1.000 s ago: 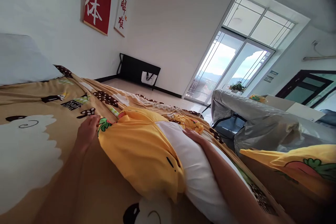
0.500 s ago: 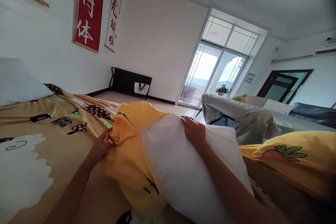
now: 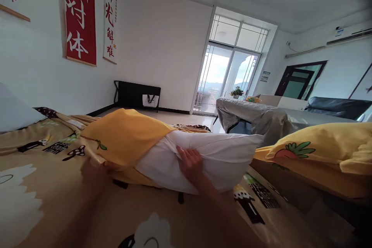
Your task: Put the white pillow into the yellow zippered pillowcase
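A white pillow (image 3: 226, 155) lies across the tan cartoon-print blanket (image 3: 43, 186), with a yellow pillowcase (image 3: 124, 135) drawn over its left end. My right hand (image 3: 190, 162) grips the white pillow at its front edge, near the mouth of the case. My left hand (image 3: 93, 170), blurred, holds the lower left corner of the yellow pillowcase against the blanket.
A second pillow in a yellow carrot-print case (image 3: 319, 151) lies at the right. A white pillow (image 3: 14, 112) sits at the far left. Beyond the bed stand a grey covered table (image 3: 255, 116), a dark sofa (image 3: 337, 106) and a glass balcony door (image 3: 223, 77).
The pillow was lowered and swung flat, its bare white end now pointing right. My right hand slid from the top to the front edge. My left hand moved down and left with the case.
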Action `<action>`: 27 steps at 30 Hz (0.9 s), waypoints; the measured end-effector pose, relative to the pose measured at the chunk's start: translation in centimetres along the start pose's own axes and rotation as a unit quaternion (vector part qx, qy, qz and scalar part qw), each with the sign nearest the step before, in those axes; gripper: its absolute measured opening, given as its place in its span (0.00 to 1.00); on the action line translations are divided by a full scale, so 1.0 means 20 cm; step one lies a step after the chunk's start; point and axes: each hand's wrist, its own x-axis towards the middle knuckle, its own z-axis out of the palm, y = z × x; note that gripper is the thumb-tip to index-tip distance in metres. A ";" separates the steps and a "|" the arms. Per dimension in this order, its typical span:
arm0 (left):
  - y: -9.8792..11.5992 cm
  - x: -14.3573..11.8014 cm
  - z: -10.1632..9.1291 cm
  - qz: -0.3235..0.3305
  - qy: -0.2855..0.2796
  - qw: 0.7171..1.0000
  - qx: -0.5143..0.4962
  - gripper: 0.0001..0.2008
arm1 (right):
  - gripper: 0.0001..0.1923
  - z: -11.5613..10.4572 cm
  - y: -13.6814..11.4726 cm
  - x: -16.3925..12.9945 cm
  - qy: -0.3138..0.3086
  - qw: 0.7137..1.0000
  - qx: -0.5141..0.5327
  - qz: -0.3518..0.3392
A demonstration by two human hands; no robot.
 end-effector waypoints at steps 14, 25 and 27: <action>1.05 -0.35 0.09 0.522 -0.160 0.813 0.201 0.19 | 0.12 -0.13 -0.11 -0.03 0.003 0.998 0.047 -0.043; 1.16 -0.32 0.17 0.481 -0.154 0.806 0.310 0.14 | 0.26 -0.26 0.07 0.16 -0.087 0.995 -0.035 0.030; 1.14 -0.33 0.19 0.480 -0.140 0.815 0.294 0.13 | 0.28 -0.22 0.11 0.20 -0.122 0.992 -0.023 0.038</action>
